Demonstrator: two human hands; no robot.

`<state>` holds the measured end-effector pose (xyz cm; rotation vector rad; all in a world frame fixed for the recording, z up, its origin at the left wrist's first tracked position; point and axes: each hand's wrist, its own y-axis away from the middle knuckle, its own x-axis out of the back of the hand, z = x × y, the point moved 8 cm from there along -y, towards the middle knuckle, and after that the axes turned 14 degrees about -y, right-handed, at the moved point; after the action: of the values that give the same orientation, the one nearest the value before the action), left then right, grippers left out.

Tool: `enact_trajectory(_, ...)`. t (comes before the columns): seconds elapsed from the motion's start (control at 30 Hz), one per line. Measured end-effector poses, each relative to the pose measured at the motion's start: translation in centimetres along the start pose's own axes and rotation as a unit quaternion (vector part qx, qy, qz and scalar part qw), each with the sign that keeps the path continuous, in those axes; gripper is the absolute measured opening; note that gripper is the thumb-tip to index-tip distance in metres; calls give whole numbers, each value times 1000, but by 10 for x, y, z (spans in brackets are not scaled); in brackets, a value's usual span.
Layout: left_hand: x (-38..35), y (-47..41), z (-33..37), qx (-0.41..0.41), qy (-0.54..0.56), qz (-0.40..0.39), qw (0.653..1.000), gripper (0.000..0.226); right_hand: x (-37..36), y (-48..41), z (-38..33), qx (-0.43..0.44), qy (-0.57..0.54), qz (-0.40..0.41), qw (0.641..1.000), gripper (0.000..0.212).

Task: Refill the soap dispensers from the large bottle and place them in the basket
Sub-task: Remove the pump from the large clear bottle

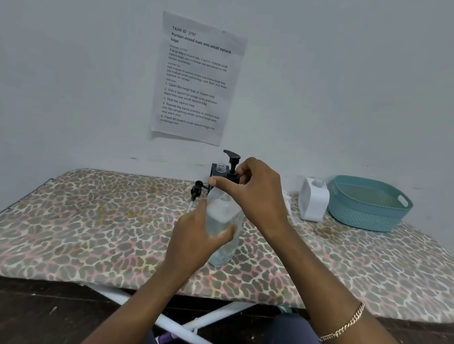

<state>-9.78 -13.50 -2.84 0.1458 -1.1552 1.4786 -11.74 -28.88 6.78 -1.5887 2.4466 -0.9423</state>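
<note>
A clear dispenser bottle [223, 238] holding clear liquid stands on the leopard-print board [88, 227]. My left hand [199, 233] grips its left side. My right hand [257, 194] pinches the black pump head [232, 161] at the top of the bottle. Behind them a black dispenser [219, 171] stands with its neck open, and its black pump with white tube [196, 191] lies on the board to the left. A white dispenser [313, 199] without pump stands to the right. The teal basket [368, 205] sits at the far right, with nothing in it.
A printed sheet [196, 79] hangs on the grey wall behind the board. The board's white legs [204, 320] cross below, over a dark floor. The large refill bottle is out of sight.
</note>
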Motion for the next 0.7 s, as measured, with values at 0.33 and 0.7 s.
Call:
enact_trajectory(0.33, -10, 6, -11, 5, 13, -43, 999, 69, -5, -9, 0, -4, -16, -143, 990, 22)
enact_trajectory(0.7, -10, 11, -9, 7, 29, -50, 998, 70, -8, -1, 16, -27, -98, -102, 990, 42)
